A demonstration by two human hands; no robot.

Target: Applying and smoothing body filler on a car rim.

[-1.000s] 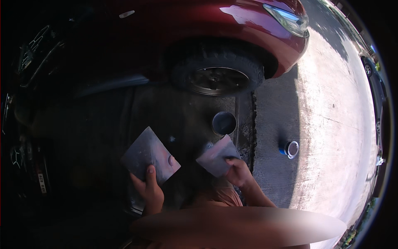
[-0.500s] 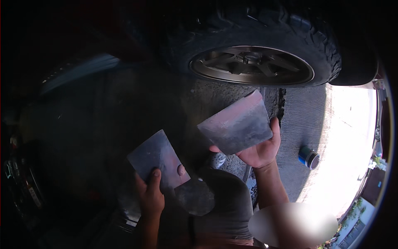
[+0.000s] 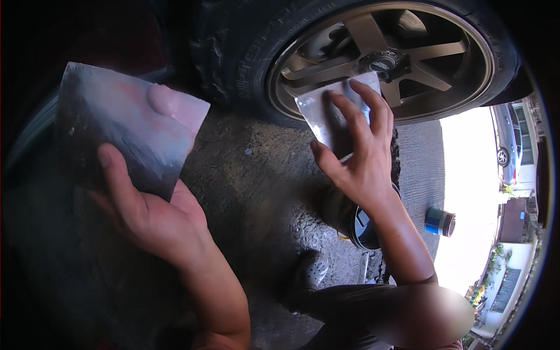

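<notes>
My left hand grips a flat, dark-smeared plate from below, thumb lying on its face. A smooth lump of pink paste sits near the plate's right edge, with a thin pinkish smear around it. My right hand has its back up, fingers bent over a second thin plate with a greyish, shiny surface. That plate is held tilted in front of the wheel, and the two plates are apart. The underside of each plate is hidden.
A vehicle's bronze spoked wheel with a chunky black tyre stands ahead. A dark bucket is on the rough concrete below my right forearm. A blue can lies farther right. My perforated shoe is near the bucket; a parked car is at the far right.
The left plate has come up and to the left, nearer to view. My right hand has turned over from palm-up, and its plate with it. The view has shifted, bringing the wheel closer.
</notes>
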